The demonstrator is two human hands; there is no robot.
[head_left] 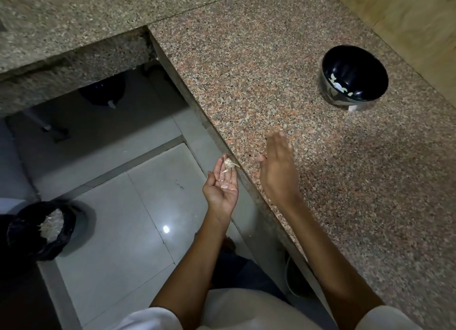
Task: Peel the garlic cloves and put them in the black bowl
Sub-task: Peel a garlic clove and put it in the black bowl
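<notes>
Presently my left hand [222, 187], grip wide and palm up, carries papery garlic skins [228, 166] beside the speckled granite tabletop's [259, 70] left edge. My right hand [277, 171], grip wide and fingers straight, hovers above that edge. The round black bowl [370, 65] holding peeled white garlic cloves [339, 86] stands near the far right edge.

1. Left sleeve [150, 319]: short, white, loose cuff ending near the elbow; forearm bare below it.
2. Right sleeve [385, 317]: short, white, same cut; forearm bare below it.
3. Top [246, 310]: plain off-white cloth, lightly creased.
4. Lower garment [237, 268]: dark fabric showing between the arms; kind cannot be told.
5. Left hand [222, 189], right hand [277, 171]: both bare.
</notes>
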